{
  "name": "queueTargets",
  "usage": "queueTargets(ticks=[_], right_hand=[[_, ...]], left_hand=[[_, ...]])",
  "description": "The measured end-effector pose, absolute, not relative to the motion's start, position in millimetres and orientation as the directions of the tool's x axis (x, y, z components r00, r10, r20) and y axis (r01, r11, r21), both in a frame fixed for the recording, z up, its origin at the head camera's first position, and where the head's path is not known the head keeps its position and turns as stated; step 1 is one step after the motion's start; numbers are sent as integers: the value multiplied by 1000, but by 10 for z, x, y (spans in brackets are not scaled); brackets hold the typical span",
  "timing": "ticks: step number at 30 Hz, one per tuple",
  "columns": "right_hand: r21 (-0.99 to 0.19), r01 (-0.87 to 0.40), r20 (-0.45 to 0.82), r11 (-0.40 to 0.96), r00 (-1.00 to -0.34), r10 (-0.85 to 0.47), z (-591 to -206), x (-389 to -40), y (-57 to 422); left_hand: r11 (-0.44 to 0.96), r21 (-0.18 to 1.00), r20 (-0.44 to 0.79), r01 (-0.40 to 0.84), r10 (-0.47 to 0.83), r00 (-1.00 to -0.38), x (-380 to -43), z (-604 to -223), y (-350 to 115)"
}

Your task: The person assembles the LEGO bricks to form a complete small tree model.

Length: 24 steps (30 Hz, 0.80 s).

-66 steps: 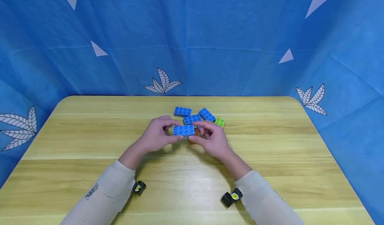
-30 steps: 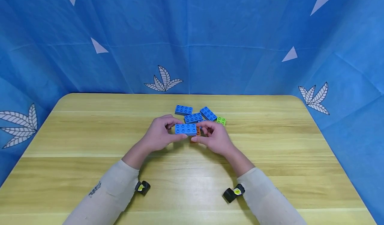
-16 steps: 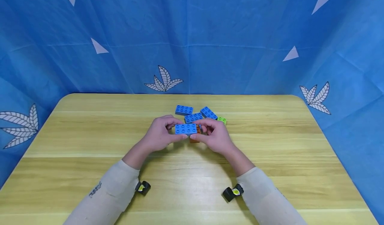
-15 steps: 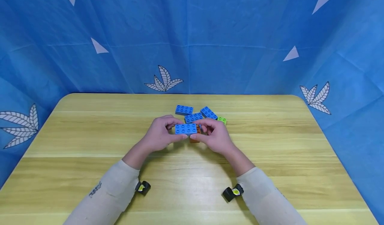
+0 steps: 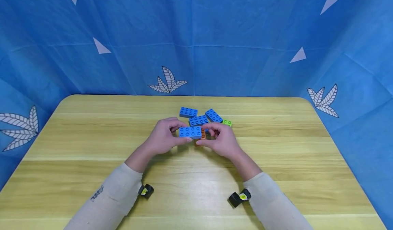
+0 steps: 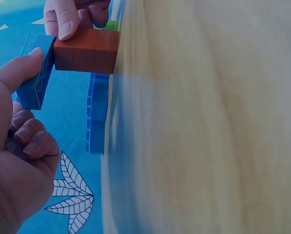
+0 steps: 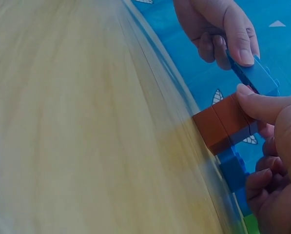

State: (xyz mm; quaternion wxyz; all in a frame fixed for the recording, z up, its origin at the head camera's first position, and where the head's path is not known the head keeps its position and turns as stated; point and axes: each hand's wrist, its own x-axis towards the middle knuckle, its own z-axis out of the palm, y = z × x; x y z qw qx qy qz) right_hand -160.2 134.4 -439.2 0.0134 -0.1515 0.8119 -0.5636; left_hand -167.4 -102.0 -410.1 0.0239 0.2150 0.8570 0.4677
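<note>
My left hand [image 5: 162, 138] pinches a blue toy building brick [image 5: 189, 132] by its long sides, thumb in front and index finger behind. Studs face up on this brick, and it overlaps the left part of an orange-brown stack [image 5: 203, 134] in the head view. Three bricks high, the stack [image 6: 87, 51] stands on the table in the left wrist view. My right hand [image 5: 223, 139] grips its upper end between thumb and index finger. The blue brick [image 7: 259, 78] sits tilted right at the stack's top in the right wrist view.
Behind the hands lie loose blue bricks [image 5: 188, 112], one of them angled [image 5: 213, 115], with a lime green brick [image 5: 227, 122] at the right. The wooden table [image 5: 270, 138] ends at a blue curtain [image 5: 239, 52].
The blue brick has shifted slightly right in the head view, as have the other things. My right fingertips have drawn back slightly from the blue brick, and more of the stack's top shows.
</note>
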Motion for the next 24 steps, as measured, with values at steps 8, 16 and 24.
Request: queueTargets(ticks=[8,16,24], right_hand=[[-906,-226,131,357,-953,-272,-4395,-1625,1364],[-904,-214,113,371,-955,-275,-4381,-1634,1357],[-898,-222,121,379,-954,-272,-4386,-1638,1365]], left_hand=[[479,807,149,346,401,-904,-1674,-4070,-1013],[490,798,150,350,402,-903,-1669,-4058,-1007],[493,788,170,368,400,-901,-1659,-4064,-990]])
